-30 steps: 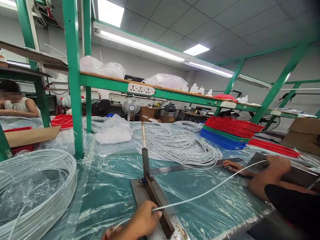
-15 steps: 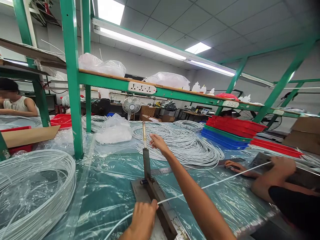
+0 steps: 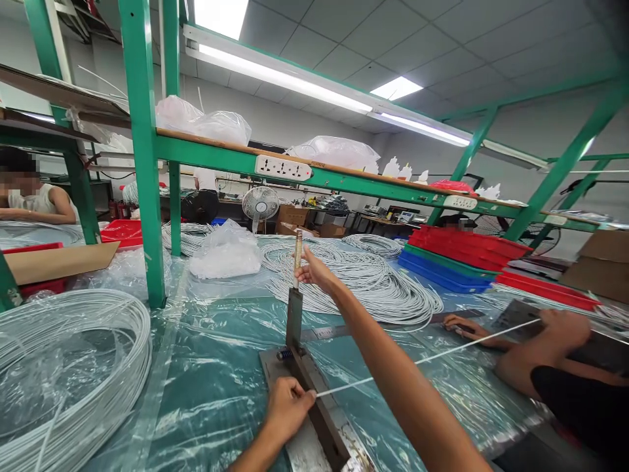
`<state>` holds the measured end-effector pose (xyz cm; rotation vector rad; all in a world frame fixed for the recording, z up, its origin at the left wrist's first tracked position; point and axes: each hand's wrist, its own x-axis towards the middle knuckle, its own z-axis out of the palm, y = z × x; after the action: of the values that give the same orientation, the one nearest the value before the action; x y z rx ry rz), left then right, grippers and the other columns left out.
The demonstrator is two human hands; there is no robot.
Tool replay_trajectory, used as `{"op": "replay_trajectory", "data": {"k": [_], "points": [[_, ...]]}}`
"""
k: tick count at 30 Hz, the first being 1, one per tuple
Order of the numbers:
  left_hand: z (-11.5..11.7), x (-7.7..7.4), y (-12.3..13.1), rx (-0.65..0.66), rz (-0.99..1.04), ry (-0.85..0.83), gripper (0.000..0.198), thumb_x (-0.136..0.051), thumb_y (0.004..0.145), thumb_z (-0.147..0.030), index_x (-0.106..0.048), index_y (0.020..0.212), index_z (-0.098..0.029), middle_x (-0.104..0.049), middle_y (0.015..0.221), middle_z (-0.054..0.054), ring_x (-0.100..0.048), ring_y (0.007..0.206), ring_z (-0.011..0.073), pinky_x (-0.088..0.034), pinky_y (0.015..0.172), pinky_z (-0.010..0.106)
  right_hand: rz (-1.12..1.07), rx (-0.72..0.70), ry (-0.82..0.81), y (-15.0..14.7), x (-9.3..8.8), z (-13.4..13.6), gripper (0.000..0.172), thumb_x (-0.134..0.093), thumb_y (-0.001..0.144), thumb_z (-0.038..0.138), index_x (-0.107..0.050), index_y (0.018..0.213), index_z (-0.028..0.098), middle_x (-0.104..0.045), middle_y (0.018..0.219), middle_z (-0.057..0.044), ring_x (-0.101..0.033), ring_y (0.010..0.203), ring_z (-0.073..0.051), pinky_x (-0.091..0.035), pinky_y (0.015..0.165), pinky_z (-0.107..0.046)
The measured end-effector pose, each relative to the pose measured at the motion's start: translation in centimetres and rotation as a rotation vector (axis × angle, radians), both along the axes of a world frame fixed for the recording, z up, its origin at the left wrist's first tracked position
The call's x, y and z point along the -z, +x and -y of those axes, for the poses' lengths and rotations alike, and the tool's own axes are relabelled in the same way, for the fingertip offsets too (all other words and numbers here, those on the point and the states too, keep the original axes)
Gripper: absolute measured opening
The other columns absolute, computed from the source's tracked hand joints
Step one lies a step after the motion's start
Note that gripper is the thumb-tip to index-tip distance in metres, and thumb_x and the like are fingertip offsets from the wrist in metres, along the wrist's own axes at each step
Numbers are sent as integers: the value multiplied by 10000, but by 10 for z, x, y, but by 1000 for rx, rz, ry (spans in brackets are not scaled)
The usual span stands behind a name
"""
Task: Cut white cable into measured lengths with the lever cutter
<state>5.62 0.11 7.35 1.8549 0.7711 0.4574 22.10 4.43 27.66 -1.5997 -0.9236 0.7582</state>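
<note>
My left hand (image 3: 291, 408) is closed in a pinch on a thin white cable (image 3: 346, 387), low over the metal base of a hand-lever cutter (image 3: 314, 426). The cable runs right, passing behind my right forearm, to a co-worker's raised hand (image 3: 565, 328). The cutter's lever stands upright with a worn, yellowish handle (image 3: 298, 252). My right hand (image 3: 317, 270) is at that handle, fingers loosely curved and apart; the fingertips appear to touch its lower part, not wrapped round it.
A large cable coil (image 3: 113, 367) lies at left, and more coils (image 3: 363, 275) lie behind the cutter. A steel ruler (image 3: 339, 331) crosses the plastic-covered table. Stacked trays (image 3: 452, 259) stand at right. A green post (image 3: 147, 196) and shelf rise ahead; a co-worker's arm (image 3: 521, 367) reaches in.
My right hand has come up to the lever handle, which has shifted slightly right. My left hand has turned into a fingertip pinch; the cable trailing left of it no longer shows.
</note>
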Motion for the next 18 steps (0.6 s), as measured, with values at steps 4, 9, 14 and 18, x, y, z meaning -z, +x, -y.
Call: {"op": "replay_trajectory", "data": {"k": [4,9,14,18], "points": [[0,4,7,-54,16,-32,295,-654,670,-374,-518,512,-167,-490,501,-30,-475,549,127,-305,520,223,-111,-46,67,-8,-9,61,712,-147,861,654,-338,1336,160,-660,748,-72,-616,634,-135,-426,532,-196],[1,0,5,-120,-9,5,225,-629,671,-311,-508,536,-179,-501,543,-27,-483,580,135,-277,534,230,-396,83,56,-27,14,155,491,-355,835,623,-565,961,197,-681,767,-118,-642,640,-186,-450,479,-229],[3,-5,1,-132,-41,80,165,-594,700,-285,-533,587,-180,-544,611,-7,-505,632,153,-251,550,240,-376,82,-187,-61,55,228,337,-715,648,463,-546,701,177,-655,667,-84,-587,484,-135,-429,408,-190],[5,-7,0,-119,-70,124,162,-591,710,-276,-547,587,-180,-557,617,-5,-515,642,154,-247,552,237,-404,117,-294,-78,71,251,595,-737,637,414,-497,1164,279,-672,814,-61,-605,469,-151,-458,380,-213]]}}
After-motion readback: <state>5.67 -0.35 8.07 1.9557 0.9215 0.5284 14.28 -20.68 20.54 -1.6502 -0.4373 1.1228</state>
